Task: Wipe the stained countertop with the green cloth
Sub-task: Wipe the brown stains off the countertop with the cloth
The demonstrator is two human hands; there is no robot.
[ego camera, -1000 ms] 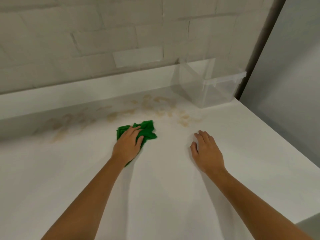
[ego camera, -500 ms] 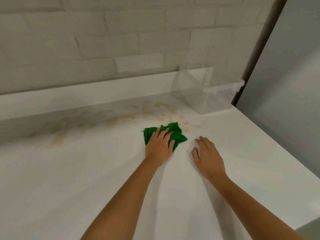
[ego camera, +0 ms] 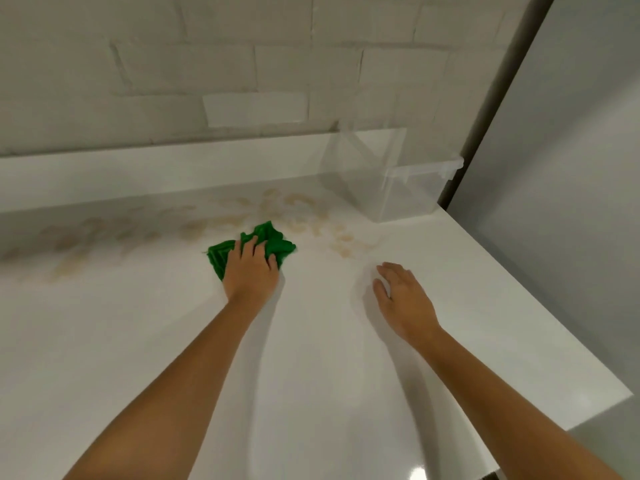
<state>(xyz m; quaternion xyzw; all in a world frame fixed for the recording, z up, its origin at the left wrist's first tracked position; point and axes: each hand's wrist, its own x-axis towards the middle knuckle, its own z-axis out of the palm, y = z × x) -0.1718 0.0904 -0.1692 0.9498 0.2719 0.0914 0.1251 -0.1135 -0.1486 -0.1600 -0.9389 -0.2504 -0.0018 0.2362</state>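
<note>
The left hand is gripping the bunched cloth, pressing it onto the counter at the near edge of the brown stains. The right hand is resting open and flat, well right of it. A clear tub is sitting far right.

On my feed the far wall is painted brick, pale grey-white, with shallow mortar lines. One smooth, lighter rectangular patch sits low on it, near the middle. A white ledge runs along the foot of the wall from left to right. At the far right I see a clear plastic box against that ledge. A dark vertical strip closes the corner, and a plain grey panel fills the right side. The light is soft and even.
</note>
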